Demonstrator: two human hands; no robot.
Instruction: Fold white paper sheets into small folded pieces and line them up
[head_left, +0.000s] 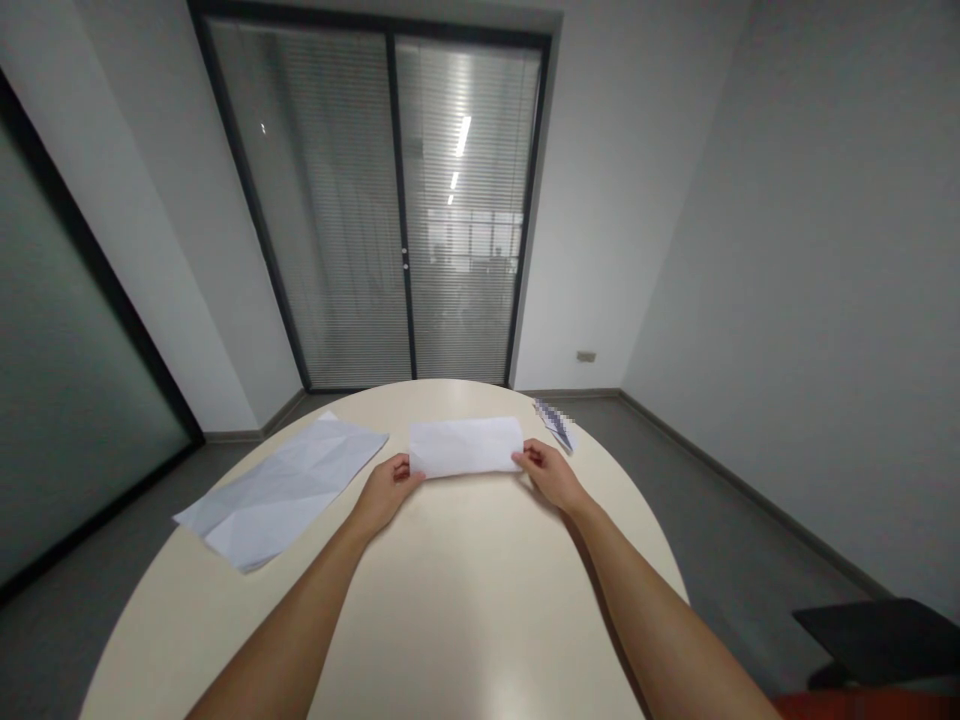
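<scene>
A folded white sheet of paper lies on the round cream table, stretched left to right in front of me. My left hand pinches the sheet's near left corner, fingers closed on the edge. My right hand pinches the near right corner in the same way. Both forearms reach forward across the table top.
A larger creased white sheet lies at the left of the table, overhanging its edge. A small folded paper item rests at the far right rim. Glass sliding doors with blinds stand behind; a dark chair part shows at lower right.
</scene>
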